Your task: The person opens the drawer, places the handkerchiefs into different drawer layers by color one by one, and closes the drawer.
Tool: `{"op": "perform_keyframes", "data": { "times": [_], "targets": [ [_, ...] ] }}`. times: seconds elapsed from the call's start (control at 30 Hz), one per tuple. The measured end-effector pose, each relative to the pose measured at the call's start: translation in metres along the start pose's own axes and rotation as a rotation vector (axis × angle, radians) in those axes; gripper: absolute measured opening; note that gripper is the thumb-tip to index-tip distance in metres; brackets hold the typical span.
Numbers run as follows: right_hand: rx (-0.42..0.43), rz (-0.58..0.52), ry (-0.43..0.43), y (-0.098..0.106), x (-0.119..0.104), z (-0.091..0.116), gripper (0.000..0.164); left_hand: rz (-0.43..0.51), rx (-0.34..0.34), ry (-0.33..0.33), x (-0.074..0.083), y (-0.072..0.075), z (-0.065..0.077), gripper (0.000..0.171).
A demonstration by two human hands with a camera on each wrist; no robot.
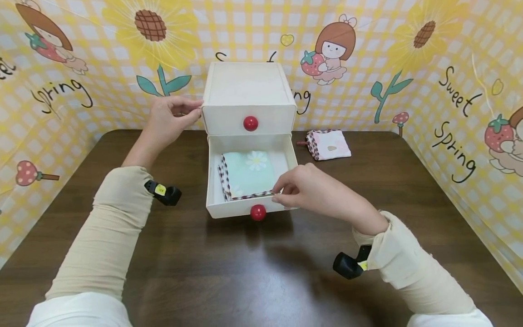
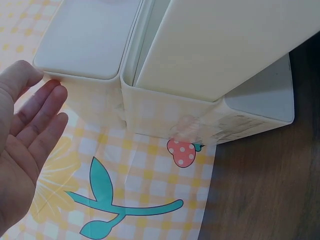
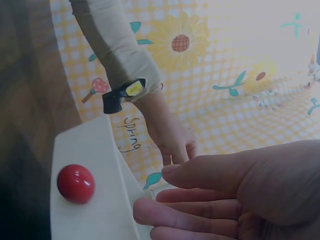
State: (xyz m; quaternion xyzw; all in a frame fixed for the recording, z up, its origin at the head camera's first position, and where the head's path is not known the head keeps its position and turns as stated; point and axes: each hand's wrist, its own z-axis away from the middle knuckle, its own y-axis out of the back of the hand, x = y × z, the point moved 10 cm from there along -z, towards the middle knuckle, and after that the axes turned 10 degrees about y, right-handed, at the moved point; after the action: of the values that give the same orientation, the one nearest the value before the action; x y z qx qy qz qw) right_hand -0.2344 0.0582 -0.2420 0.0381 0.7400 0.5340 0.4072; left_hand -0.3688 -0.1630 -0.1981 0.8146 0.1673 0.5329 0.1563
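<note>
A small white two-drawer cabinet [image 1: 249, 84] stands at the back of the table, its upper drawer closed. The lower drawer [image 1: 212, 181] is pulled out. Inside it lies a folded mint-green cloth [image 1: 249, 175] with a daisy print and dark-and-white braided edging. My left hand [image 1: 169, 118] touches the cabinet's upper left front corner, fingers extended and loosely bent in the left wrist view. Over the lower drawer's right front corner is my right hand [image 1: 316, 193], fingertips right at the cloth's edge and the drawer rim. In the right wrist view its thumb and fingers are apart.
Right of the cabinet lies a folded pink-and-white cloth [image 1: 333, 145] with braided edging. Red round knobs mark the upper drawer [image 1: 250, 123] and lower drawer front [image 3: 76, 184]. A yellow checked printed backdrop [image 1: 261, 27] surrounds the brown wooden table [image 1: 180, 263].
</note>
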Motion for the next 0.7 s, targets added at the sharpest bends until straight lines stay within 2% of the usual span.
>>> {"op": "perform_keyframes", "data": {
  "times": [0.37,0.6,0.7],
  "targets": [
    [-0.037,-0.064,0.006,-0.024,0.008,0.003,0.01,-0.015,0.001,-0.002,0.001,-0.001,-0.001,0.022],
    [-0.048,-0.113,0.049,-0.037,0.011,0.002,0.007,-0.002,0.002,0.001,0.003,-0.001,0.0,0.021],
    [-0.051,-0.12,0.034,-0.042,0.016,0.003,0.006,-0.001,0.005,0.006,0.002,-0.001,0.001,0.021]
  ]
}}
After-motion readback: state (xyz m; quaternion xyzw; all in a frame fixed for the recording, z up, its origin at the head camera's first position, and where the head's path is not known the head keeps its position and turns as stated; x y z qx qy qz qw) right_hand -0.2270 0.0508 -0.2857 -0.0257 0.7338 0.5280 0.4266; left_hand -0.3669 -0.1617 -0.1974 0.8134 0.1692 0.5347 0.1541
